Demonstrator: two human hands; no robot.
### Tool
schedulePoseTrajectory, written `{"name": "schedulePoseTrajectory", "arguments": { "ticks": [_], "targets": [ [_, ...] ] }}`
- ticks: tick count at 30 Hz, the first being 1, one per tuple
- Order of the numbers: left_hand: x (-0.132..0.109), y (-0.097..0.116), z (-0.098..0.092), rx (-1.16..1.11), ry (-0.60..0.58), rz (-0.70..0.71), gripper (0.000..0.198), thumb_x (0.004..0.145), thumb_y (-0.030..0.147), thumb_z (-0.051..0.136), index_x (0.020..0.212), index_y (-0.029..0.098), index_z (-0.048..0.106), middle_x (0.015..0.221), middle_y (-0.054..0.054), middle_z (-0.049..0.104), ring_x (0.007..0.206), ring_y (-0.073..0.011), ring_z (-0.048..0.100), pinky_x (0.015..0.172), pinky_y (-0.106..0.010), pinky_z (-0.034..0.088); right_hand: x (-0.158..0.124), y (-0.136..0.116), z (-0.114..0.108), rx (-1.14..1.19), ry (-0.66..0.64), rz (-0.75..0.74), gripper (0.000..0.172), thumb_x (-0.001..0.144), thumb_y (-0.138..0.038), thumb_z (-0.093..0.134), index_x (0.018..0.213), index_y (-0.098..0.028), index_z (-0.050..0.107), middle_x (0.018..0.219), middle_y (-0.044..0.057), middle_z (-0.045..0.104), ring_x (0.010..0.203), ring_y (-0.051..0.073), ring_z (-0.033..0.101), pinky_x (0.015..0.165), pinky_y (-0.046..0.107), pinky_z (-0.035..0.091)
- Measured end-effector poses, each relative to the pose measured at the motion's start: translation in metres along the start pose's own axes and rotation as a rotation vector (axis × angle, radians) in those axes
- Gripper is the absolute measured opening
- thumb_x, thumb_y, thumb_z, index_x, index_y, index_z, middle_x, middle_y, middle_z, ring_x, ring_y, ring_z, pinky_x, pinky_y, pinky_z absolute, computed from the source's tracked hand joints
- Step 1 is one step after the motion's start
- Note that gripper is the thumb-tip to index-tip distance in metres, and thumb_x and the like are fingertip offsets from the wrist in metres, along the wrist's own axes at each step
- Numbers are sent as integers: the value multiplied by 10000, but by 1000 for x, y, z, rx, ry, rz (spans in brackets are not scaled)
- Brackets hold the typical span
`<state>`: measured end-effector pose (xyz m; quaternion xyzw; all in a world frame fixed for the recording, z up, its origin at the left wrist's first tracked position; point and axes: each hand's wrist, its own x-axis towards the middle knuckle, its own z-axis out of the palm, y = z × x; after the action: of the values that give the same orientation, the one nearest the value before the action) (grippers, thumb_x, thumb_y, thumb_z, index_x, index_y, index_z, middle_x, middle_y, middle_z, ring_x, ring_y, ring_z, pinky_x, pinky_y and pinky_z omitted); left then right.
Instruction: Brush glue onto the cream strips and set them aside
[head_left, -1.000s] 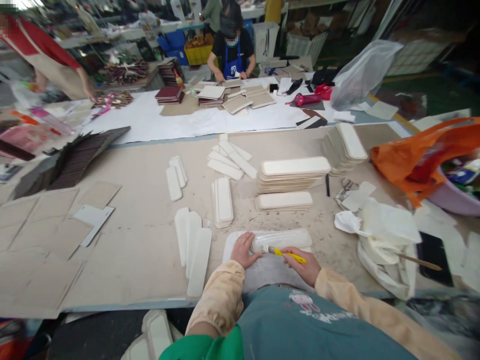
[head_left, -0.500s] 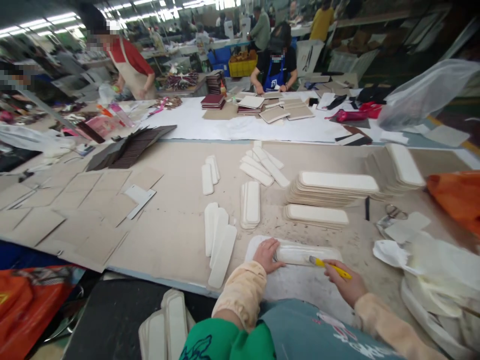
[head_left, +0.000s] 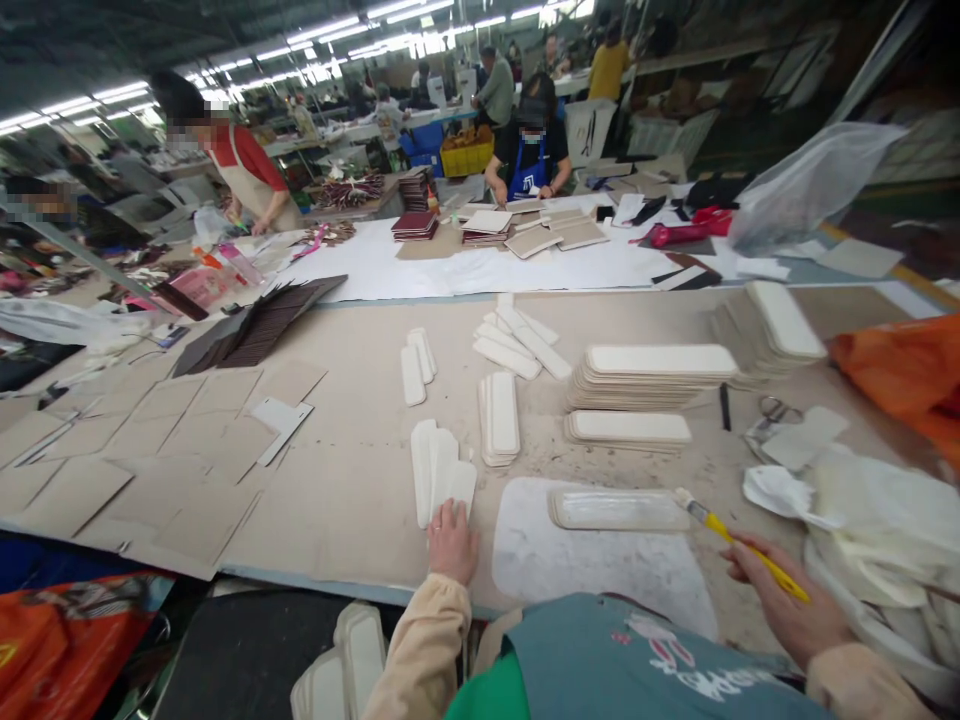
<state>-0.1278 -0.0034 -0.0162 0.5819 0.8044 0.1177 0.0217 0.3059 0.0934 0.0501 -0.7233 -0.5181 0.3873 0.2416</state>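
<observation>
On teal apron, white lettering (illegible); right hand holds yellow brush.

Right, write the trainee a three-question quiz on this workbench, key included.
1. Multiple choice: what does the right hand hold?
A) the orange bag
B) the yellow-handled brush
C) the clear plastic bag

2. True or false: the left hand is holding the scissors.

3. Fill in the blank: the long piece with the shiny streaked top lies on a sheet coloured ____.

Key:
1. B
2. False; it is at the near end of the fanned pale strips.
3. White
</observation>
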Motion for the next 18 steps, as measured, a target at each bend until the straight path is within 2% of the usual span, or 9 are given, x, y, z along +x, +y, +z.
{"name": "schedulePoseTrajectory", "arguments": {
  "ticks": [3, 6, 13, 15, 18],
  "targets": [
    [-6, -17, -2, 80, -21, 33, 434, 743, 215, 530, 1170, 154, 483, 1218, -157, 461, 1111, -313, 412, 868, -477, 412, 3, 7, -2, -13, 7, 13, 473, 733, -583, 475, 1052, -242, 545, 898, 70, 671, 808, 256, 644, 753, 387, 516],
    [-3, -22, 0, 94, -15, 91, 385, 751, 208, 518, 1129, 137, 516, 1171, -154, 499, 1079, -289, 444, 880, -445, 420, 5, 8, -4, -7, 18, 11, 479, 726, -582, 486, 1049, -235, 550, 883, 62, 675, 797, 243, 647, 736, 367, 522],
    [5, -40, 13, 55, 98, 265, 208, 797, 207, 432, 917, 190, 601, 1038, -108, 594, 1004, -251, 543, 855, -428, 464, 0, 9, -9, 177, 69, -63, 444, 745, -533, 521, 1020, -189, 571, 821, 60, 660, 688, 185, 629, 662, 304, 541],
    [6, -47, 8, 40, 124, 256, 213, 796, 200, 407, 871, 214, 605, 995, -83, 622, 945, -232, 577, 819, -405, 485, -1, 15, -12, 228, 75, -78, 437, 759, -525, 524, 1027, -183, 571, 810, 57, 653, 663, 173, 616, 641, 301, 544],
    [12, -45, -17, 30, 116, 91, 232, 817, 233, 380, 898, 207, 596, 974, -71, 645, 895, -204, 602, 770, -343, 491, -1, 26, -19, 316, 80, -98, 434, 792, -514, 512, 1080, -193, 551, 759, 35, 641, 599, 152, 596, 591, 289, 544]
  ]
}}
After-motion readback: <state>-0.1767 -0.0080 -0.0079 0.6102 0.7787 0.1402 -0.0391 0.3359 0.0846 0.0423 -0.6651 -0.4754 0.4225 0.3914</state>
